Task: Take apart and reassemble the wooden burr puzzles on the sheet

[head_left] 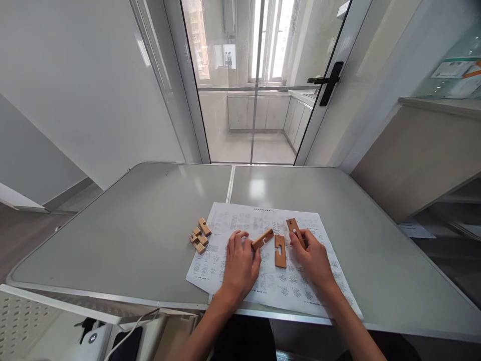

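My right hand [312, 254] pinches a flat wooden puzzle piece marked "2" [293, 226] by its lower end, over the right part of a printed sheet. At the left end of another notched wooden piece [264, 237], the thumb and fingers of my left hand [241, 260] close on it, and it sits at a slant. Between the two hands a third flat piece with a cut-out slot [278, 258] lies on the paper. Left of the sheet's middle is a small group of wooden puzzle pieces [198, 240], one marked "3".
The white sheet with printed puzzle diagrams [266, 296] lies on a grey table [124, 240]. Behind the table stands a glass door with a black handle [330, 82]. Below the front left edge are a cable [130, 331] and a dark phone-like object [128, 346].
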Demonstrator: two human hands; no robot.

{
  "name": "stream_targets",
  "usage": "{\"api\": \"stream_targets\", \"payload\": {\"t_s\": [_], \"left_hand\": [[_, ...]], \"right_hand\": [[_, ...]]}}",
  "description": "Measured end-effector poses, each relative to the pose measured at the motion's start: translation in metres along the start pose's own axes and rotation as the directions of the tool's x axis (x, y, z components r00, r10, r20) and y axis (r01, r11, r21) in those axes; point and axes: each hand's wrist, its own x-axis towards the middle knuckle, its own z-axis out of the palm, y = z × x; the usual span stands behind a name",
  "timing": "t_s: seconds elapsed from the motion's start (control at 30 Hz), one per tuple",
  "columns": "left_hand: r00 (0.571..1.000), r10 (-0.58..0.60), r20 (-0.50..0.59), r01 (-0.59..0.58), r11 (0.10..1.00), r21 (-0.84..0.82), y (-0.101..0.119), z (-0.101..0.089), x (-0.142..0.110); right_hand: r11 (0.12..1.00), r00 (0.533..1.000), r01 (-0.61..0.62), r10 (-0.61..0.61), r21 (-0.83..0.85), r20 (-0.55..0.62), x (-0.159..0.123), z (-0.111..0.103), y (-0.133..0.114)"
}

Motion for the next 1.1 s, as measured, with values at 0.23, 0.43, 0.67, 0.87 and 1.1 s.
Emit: {"api": "stream_targets", "payload": {"t_s": [0.23, 0.43, 0.67, 0.87, 1.1], "left_hand": [[1.000, -0.027, 0.015, 0.028, 0.997, -0.068, 0.000, -0.002, 0.002], [0.996, -0.075, 0.057, 0.088, 0.952, -0.293, 0.005, -0.014, 0.006], [0.991, 0.031, 0.133, 0.044, 0.850, -0.524, 0.017, -0.023, 0.007], [0.982, 0.049, 0.185, 0.075, 0.792, -0.606, 0.023, -0.027, 0.009], [0.967, -0.071, 0.244, 0.209, 0.771, -0.601, 0.022, -0.028, 0.011]], "right_hand": [[0.990, 1.000, -0.011, 0.014, 0.139, -0.018, 0.001, 0.001, 0.005], [0.937, 0.999, -0.034, 0.031, 0.347, 0.016, -0.004, 0.000, -0.001], [0.539, 0.952, -0.298, 0.104, 0.788, 0.289, -0.001, -0.007, -0.007], [0.406, 0.887, -0.450, 0.101, 0.796, 0.450, -0.004, -0.008, -0.008], [0.495, 0.857, -0.426, -0.048, 0.758, 0.513, -0.010, -0.012, -0.018]]}}
